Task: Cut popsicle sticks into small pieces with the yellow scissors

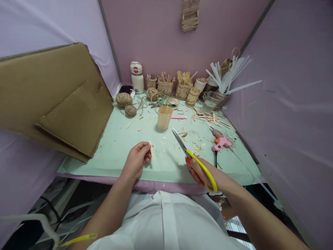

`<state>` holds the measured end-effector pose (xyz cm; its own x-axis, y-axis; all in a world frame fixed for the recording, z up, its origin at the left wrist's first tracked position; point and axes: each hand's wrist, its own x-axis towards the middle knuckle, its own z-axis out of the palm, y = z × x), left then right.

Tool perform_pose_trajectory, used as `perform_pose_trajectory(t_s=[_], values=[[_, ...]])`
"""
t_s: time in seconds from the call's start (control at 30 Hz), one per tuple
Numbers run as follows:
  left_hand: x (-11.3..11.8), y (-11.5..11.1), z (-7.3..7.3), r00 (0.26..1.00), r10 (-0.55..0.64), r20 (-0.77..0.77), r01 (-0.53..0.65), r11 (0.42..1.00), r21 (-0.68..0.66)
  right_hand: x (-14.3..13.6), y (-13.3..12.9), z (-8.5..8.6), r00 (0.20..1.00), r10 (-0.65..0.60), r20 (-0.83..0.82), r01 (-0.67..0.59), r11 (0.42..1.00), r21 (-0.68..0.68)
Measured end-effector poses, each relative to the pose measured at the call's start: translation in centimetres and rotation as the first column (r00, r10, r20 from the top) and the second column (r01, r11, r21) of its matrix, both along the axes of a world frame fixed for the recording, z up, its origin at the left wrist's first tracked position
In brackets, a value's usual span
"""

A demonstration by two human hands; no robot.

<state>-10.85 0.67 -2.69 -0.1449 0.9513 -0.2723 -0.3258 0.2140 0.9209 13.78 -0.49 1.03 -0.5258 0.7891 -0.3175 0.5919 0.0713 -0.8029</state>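
Note:
Between the fingertips of my left hand (137, 158) is a short, pale wooden stick (152, 152), held upright just above the table's front part. My right hand (201, 169) grips a pair of scissors (182, 142) with yellow and red handles. The blades point away to the upper left and look closed or nearly so. Beyond both hands stands a small cup made of wooden sticks (164, 118), upright on the pale green tabletop (117, 139). Neither hand touches it.
Cardboard (70, 104) leans at the left. Twine balls (124, 99), a white bottle (137, 80) and stick-filled holders (165, 86) line the back. A pink glue gun (222, 143) lies right, near wood scraps (199, 147) and a tub of glue sticks (221, 99).

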Motion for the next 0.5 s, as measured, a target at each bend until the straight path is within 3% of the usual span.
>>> perform_pose_trajectory(t_s=[0.17,0.37,0.5], values=[[1.3,-0.2,0.4,0.999,-0.035,-0.026,0.036,0.999,0.039,1.8,-1.3,-0.7,0.994,-0.046,-0.103,0.051,0.998,0.044],[6.1,0.5,1.0,0.951,-0.274,-0.140,0.286,0.955,0.073,2.8,-2.9,-0.9,0.990,-0.096,-0.103,0.105,0.991,0.088],[8.7,1.5,1.5,0.921,-0.337,-0.195,0.365,0.922,0.132,3.6,-4.0,-1.2,0.983,-0.173,-0.066,0.176,0.984,0.041]])
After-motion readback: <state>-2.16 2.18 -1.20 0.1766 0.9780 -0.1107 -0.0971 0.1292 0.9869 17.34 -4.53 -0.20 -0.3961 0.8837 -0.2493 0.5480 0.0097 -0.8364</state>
